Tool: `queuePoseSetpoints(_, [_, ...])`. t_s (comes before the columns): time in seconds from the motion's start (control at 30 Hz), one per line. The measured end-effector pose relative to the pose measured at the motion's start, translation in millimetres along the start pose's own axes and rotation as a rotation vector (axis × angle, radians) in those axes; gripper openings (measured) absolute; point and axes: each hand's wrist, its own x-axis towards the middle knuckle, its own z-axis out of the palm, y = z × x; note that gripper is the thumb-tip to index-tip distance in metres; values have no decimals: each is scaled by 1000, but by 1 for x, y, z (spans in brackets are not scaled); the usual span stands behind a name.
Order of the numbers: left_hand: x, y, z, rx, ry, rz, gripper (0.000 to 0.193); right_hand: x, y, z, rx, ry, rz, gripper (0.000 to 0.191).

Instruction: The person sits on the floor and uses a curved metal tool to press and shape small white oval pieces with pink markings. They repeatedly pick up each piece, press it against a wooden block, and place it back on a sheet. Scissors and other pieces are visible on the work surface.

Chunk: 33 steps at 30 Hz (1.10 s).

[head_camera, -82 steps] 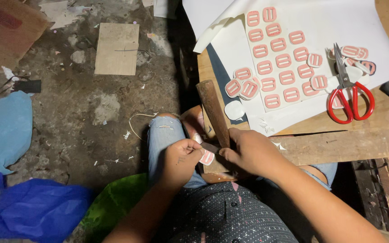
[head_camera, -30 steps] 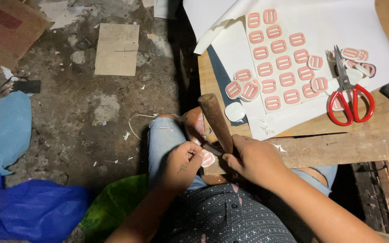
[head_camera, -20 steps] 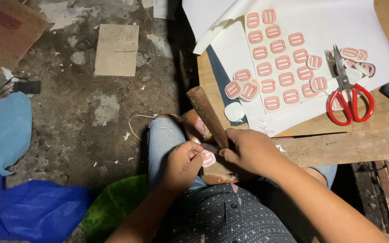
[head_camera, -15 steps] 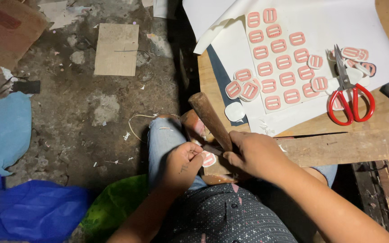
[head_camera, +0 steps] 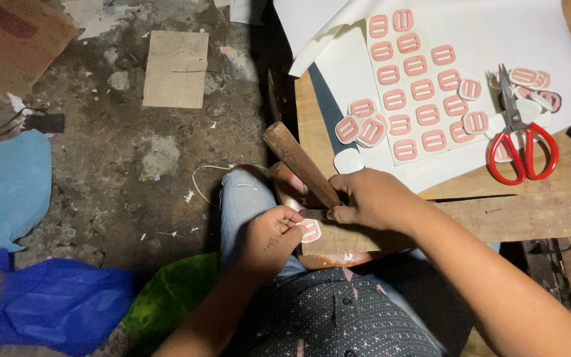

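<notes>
The wooden-handled tool [head_camera: 299, 162] is being gripped tight by the right hand [head_camera: 371, 198], tilted lower than a moment ago, onto the pink buckle piece [head_camera: 310, 230] being pinched by the left hand [head_camera: 269, 235] on the lap — looks mid-punch.

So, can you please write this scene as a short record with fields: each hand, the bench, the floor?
left hand: pinches a small pink slotted piece over the lap
right hand: grips a wooden-handled tool, handle tilted up and to the left
bench: white sheet with rows of pink pieces; red-handled scissors lying closed
floor: cardboard piece, blue plastic bags
</notes>
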Motion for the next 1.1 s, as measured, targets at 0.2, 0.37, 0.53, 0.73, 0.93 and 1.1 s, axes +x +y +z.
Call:
queuePoseSetpoints(0.2, [2,0,1,-17,43,12,12,4,9,-5,121,-45,-43,33])
queuePoseSetpoints(0.37, [0,-1,-1,-2,59,-7,9,-4,11,-1,219,-10,-32,40])
queuePoseSetpoints(0.53, [3,-7,-2,6,58,23,11,-16,4,3,-6,7,-22,34])
queuePoseSetpoints(0.73, [2,-6,4,-31,121,-14,15,-37,0,13,-109,173,-176,29])
queuePoseSetpoints(0.93, [-18,26,14,93,72,28,11,-71,12,21,231,538,-337,23])
queuePoseSetpoints(1.1, [-36,55,19,501,89,467,12,-107,26,38,227,775,-153,21])
